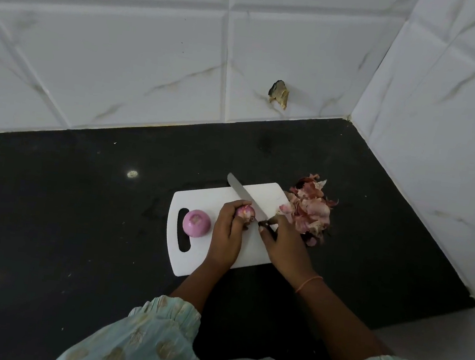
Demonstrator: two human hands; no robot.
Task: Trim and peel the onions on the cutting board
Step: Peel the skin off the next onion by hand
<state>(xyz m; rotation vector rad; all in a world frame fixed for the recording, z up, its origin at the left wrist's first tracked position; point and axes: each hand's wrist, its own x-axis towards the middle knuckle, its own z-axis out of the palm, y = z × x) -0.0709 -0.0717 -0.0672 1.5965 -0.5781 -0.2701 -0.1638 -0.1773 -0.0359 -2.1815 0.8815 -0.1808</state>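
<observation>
Left hand (226,231) grips onion (246,212); right hand (284,240) apparently grips knife (246,196).

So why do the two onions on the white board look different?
The onion by the handle slot is bigger; the onion in the left hand looks smaller. The first sits free and smooth, peeled; the second is gripped by the left hand, right beside the knife the right hand holds. Both are pinkish-purple and on the cutting board.
</observation>
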